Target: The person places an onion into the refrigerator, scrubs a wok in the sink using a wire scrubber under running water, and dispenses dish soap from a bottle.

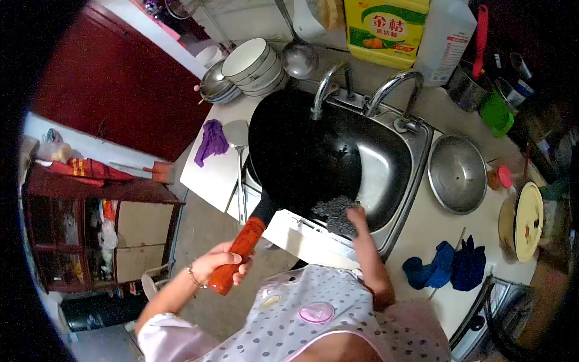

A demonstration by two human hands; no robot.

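Note:
My left hand (218, 262) is wrapped round the red-brown wooden handle (237, 256) of a large black wok (301, 151). The wok lies tilted over the sink (386, 175), covering its left part, under the curved tap (325, 84). At the wok's near edge, my right hand (358, 224) has its fingers closed on a dark grey, rough-textured scrubber (336, 215). Part of the scrubber rests against the wok's rim. Some of the right fingers are hidden.
Left of the wok lie a metal spatula (240, 142) and a purple cloth (212, 142). Stacked bowls (250, 63) and a yellow jug (386, 30) stand behind. On the right are a metal basin (457, 175), blue cloths (443, 265) and a yellow-lidded pot (528, 222).

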